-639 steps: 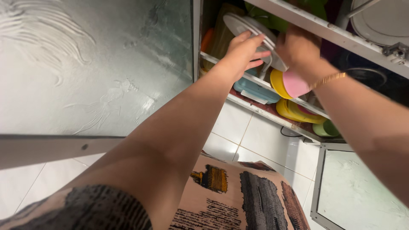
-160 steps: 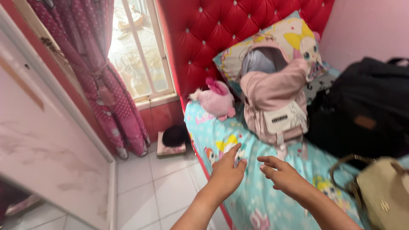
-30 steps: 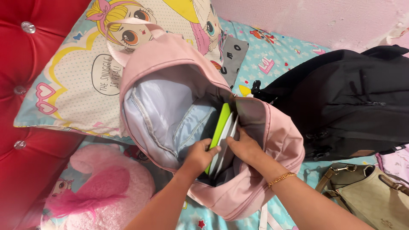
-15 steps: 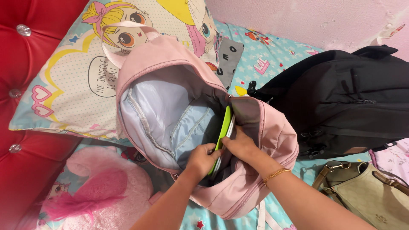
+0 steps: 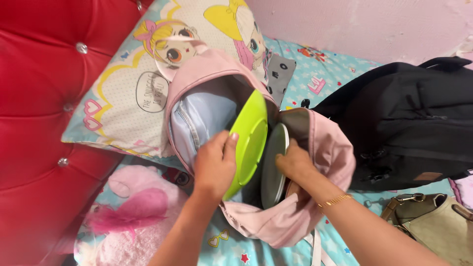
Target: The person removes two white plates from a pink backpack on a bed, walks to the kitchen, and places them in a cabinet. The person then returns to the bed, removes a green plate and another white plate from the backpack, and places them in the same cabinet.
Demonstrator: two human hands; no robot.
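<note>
A pink backpack (image 5: 315, 197) with a pale blue lining lies open on the bed. My left hand (image 5: 214, 165) grips a lime green plate (image 5: 250, 140) standing on edge in the bag's opening. My right hand (image 5: 295, 162), with a gold bracelet on the wrist, rests against a grey-white plate (image 5: 273, 165) that stands upright just right of the green one, partly inside the bag. The lower parts of both plates are hidden in the bag.
A cartoon-print pillow (image 5: 128, 93) leans on the red tufted headboard (image 5: 44, 98). A pink plush toy (image 5: 133, 212) lies at the lower left. A black backpack (image 5: 409, 123) and a beige handbag (image 5: 433, 226) sit to the right on the turquoise bedsheet (image 5: 320, 74).
My left hand has lifted the green plate higher out of the bag and tilted it leftwards, away from the grey-white plate. The view has moved closer.
</note>
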